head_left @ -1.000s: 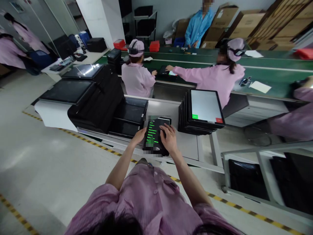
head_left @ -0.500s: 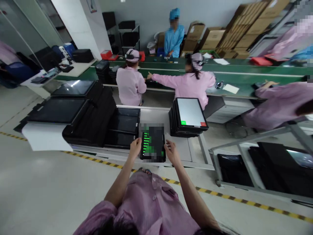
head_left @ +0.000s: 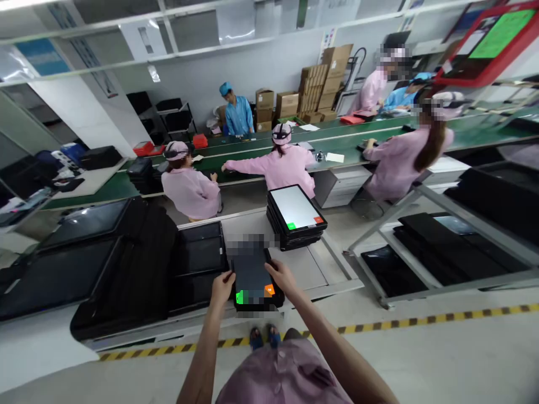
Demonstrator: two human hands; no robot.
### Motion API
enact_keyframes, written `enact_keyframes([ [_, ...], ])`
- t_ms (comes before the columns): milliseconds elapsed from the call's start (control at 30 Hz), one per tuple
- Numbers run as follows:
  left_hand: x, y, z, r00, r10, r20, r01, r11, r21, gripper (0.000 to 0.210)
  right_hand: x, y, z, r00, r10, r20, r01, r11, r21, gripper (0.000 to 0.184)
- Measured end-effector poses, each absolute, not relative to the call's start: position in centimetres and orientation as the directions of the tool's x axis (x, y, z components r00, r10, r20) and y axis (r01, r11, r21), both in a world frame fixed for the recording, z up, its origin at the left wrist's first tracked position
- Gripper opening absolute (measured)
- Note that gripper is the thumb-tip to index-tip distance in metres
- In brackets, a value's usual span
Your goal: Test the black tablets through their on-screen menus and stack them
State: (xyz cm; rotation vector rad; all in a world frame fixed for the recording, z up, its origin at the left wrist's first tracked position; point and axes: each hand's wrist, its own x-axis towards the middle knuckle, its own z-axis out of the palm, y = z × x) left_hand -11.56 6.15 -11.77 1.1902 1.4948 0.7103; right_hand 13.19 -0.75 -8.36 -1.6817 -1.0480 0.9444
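A black tablet (head_left: 251, 268) lies before me on the bench, on top of what looks like a stack of similar ones. Its screen is dark, with a green box and an orange box along the near end; parts are blurred out. My left hand (head_left: 221, 288) grips its left edge, thumb and fingers closed together. At the right edge, my right hand (head_left: 283, 278) is closed on the rim with its fingertips. Beyond and to the right stands another stack of tablets (head_left: 297, 209), the top one showing a lit white screen with green and red corners.
Black trays with dark panels (head_left: 197, 249) lie left of the tablet, beside taller black stacks (head_left: 126, 275). A metal rack (head_left: 389, 275) with dark panels stands at right. Several co-workers sit or stand along the green conveyor (head_left: 349, 134). Cartons (head_left: 288, 104) stand behind.
My view has tilted up and turned right. The tablet's screen has gone from lines of green text to dark with green and orange boxes. My right hand has closed on its edge.
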Motion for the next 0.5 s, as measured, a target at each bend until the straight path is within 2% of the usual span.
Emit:
enact_keyframes([
  [133, -11.5, 6.3, -8.5, 0.026, 0.934, -0.355, 0.135, 0.349, 0.927, 0.038, 14.3, 0.3, -3.4, 0.301, 0.953, -0.041, 0.274, -0.128, -0.953, 0.045],
  [200, -9.8, 7.5, -5.6, 0.040, 0.961, -0.273, 0.109, 0.268, 0.957, 0.044, 16.6, 1.1, -0.2, 0.285, 0.958, 0.018, 0.300, -0.071, -0.951, 0.046],
  [333, -2.8, 11.6, 0.4, 0.188, 0.977, -0.099, 0.084, 0.084, 0.993, 0.053, 23.7, 3.5, 5.2, 0.269, 0.957, 0.109, 0.365, 0.003, -0.931, 0.049],
  [400, 1.6, 13.7, 2.4, 0.237, 0.970, -0.060, 0.101, 0.037, 0.994, 0.050, 27.7, 5.0, 6.8, 0.284, 0.950, 0.132, 0.437, -0.006, -0.899, 0.045],
  [500, 7.2, 16.0, 3.8, 0.296, 0.955, -0.022, 0.155, -0.026, 0.988, 0.045, 32.8, 7.2, 7.9, 0.328, 0.933, 0.147, 0.611, -0.091, -0.786, 0.039],
])
